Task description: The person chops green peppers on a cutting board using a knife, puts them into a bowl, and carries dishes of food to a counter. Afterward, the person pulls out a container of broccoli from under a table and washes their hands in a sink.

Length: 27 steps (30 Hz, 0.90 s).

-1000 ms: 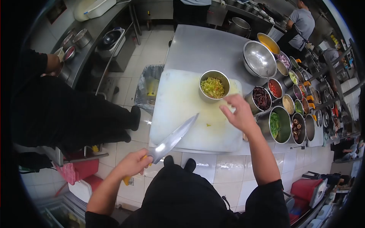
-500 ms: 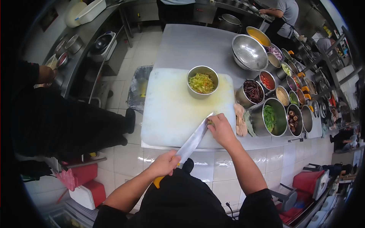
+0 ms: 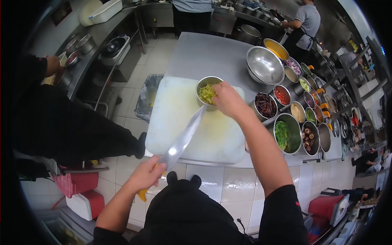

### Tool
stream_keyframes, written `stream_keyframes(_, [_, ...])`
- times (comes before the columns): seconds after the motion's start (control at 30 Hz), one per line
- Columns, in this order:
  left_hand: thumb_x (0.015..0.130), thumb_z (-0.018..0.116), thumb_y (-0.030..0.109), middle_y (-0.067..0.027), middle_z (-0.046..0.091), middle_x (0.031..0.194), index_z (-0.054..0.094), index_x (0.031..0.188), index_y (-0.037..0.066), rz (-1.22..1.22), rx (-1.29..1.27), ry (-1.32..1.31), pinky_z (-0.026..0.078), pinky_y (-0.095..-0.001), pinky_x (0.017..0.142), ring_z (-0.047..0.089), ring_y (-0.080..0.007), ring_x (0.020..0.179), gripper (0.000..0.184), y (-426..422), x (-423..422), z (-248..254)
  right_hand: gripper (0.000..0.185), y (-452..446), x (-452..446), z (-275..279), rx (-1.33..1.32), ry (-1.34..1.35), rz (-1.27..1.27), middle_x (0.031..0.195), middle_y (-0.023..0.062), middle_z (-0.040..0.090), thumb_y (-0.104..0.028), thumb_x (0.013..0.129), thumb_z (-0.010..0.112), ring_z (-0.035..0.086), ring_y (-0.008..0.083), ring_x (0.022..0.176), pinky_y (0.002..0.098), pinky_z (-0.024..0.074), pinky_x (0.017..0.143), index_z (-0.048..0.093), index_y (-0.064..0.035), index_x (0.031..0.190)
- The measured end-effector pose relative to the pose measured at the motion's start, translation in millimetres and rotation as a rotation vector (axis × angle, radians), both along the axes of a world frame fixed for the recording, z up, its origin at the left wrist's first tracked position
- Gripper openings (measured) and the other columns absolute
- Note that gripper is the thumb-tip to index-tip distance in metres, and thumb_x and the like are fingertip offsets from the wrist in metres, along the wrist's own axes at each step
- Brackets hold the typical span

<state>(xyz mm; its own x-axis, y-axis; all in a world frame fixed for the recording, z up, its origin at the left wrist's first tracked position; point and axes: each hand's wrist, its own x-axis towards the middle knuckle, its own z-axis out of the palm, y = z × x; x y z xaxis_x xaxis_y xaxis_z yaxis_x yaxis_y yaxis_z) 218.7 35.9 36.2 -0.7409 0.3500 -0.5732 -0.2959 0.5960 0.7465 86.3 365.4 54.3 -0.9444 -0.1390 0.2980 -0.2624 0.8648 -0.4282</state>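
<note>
My left hand (image 3: 148, 174) is closed around the yellow handle of a large knife (image 3: 182, 141). The blade slants up and away over the white cutting board (image 3: 167, 118), its tip close to the near side of a steel pot (image 3: 201, 101). Chopped green pickled-looking vegetables (image 3: 207, 94) fill part of this pot, which stands at the board's far side. At the pot's right rim is my right hand (image 3: 228, 99), fingers bent together and pointing down toward the vegetables. Whatever its fingertips hold is hidden.
Right of the board stand several steel pots: dried chilies (image 3: 265, 105), chopped red peppers (image 3: 281, 94), leafy greens (image 3: 281, 134), mushrooms (image 3: 309, 139). A perforated steel bowl (image 3: 265, 63) sits behind them. A lined bin (image 3: 145, 102) and a person in black trousers (image 3: 90, 130) are on the left.
My right hand has moved from the knife tip at the board's near right up to the pot's rim. My left hand and the knife have shifted left.
</note>
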Motion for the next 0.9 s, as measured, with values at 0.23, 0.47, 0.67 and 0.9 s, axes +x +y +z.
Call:
stream_keyframes(0.23, [0.091, 0.054, 0.021, -0.0193, 0.065, 0.087, 0.056, 0.126, 0.009, -0.226, -0.094, 0.544, 0.053, -0.039, 0.071, 0.067, -0.0299, 0.077, 0.037, -28, 14, -22, 0.044, 10, -26, -7, 0.012, 0.064, -0.027, 0.118, 0.0196, 0.057, -0.006, 0.082, 0.06, 0.057, 0.0382, 0.106, 0.0419, 0.0466, 0.093, 0.058, -0.0068, 0.125])
stream_keyframes(0.47, [0.089, 0.058, 0.02, -0.0156, 0.058, 0.09, 0.059, 0.127, 0.026, -0.409, -0.247, 0.619, 0.049, -0.0453, 0.073, 0.06, -0.037, 0.083, 0.038, 22, -59, -29, 0.044, 28, 25, -28, -0.064, -0.149, -0.204, 0.117, 0.0201, 0.054, -0.005, 0.077, 0.066, 0.057, 0.0369, 0.104, 0.0415, 0.0471, 0.092, 0.061, -0.0078, 0.121])
stream_keyframes(0.67, [0.087, 0.064, 0.023, -0.012, 0.055, 0.091, 0.062, 0.123, 0.027, -0.511, -0.26, 0.892, 0.044, -0.0428, 0.078, 0.055, -0.0301, 0.089, 0.037, 59, -105, -61, 0.034, 9, 17, -57, -0.183, -0.051, -0.281, 0.113, 0.0195, 0.055, -0.019, 0.067, 0.084, 0.059, 0.0345, 0.099, 0.0403, 0.0498, 0.085, 0.066, -0.0056, 0.092])
stream_keyframes(0.9, [0.079, 0.075, 0.017, -0.0194, 0.055, 0.112, 0.06, 0.128, 0.015, -0.271, 0.032, 0.833, 0.05, -0.0441, 0.083, 0.06, -0.0353, 0.096, 0.052, 69, -132, -35, 0.031, 2, 27, -47, -0.362, -0.046, -0.304, 0.107, 0.0156, 0.055, -0.023, 0.067, 0.085, 0.061, 0.03, 0.095, 0.0374, 0.052, 0.08, 0.065, -0.0066, 0.085])
